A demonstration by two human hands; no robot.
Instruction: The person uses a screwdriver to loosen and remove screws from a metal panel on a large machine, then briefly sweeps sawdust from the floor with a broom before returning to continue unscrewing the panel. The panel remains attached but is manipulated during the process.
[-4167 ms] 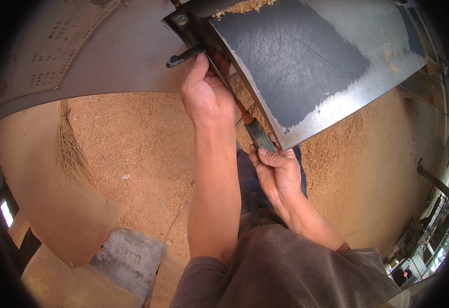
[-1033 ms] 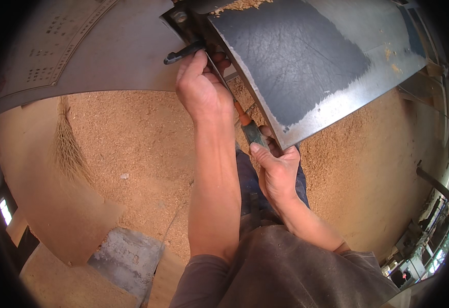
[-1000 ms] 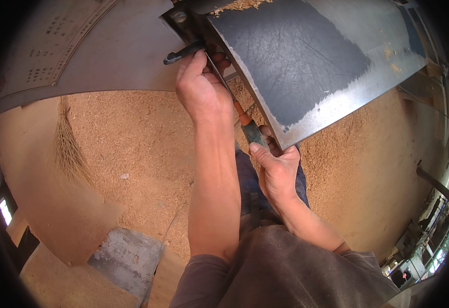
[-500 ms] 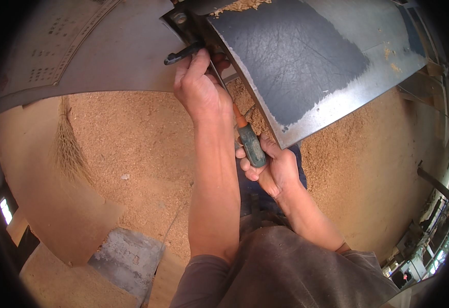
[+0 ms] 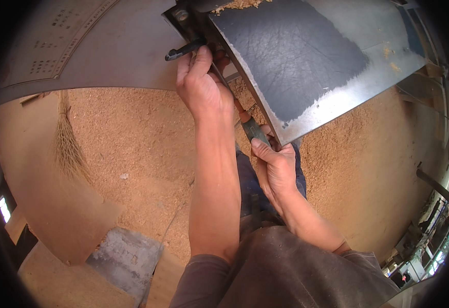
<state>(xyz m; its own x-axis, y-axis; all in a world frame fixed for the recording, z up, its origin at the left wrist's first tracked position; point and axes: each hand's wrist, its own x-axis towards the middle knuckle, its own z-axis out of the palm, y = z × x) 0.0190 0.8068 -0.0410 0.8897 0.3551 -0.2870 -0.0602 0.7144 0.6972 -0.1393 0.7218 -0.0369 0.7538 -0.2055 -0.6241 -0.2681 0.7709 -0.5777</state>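
My right hand (image 5: 278,167) is closed round the dark green handle of a screwdriver (image 5: 254,129), its thumb along the near side. An orange collar joins the handle to a long, thin shaft that slants up and left beside the machine's edge. Higher up, my left hand (image 5: 204,91) is closed about that shaft, thumb on one side and fingertips partly hidden behind it. Just above its thumb a black lever handle (image 5: 183,50) sticks out. The screwdriver's tip is hidden by the left hand and a dark metal bracket (image 5: 183,18).
A metal machine table (image 5: 291,61) with a dark worn patch lies at upper right. To the left is a grey panel (image 5: 122,46). Wood shavings (image 5: 137,133) cover the floor. A straw broom (image 5: 69,143) rests on a brown board (image 5: 44,190), near a grey plate (image 5: 127,256).
My right hand has turned round the screwdriver handle: its thumb has come over to the left, and its fingers have gone behind. The left hand stays almost in place.
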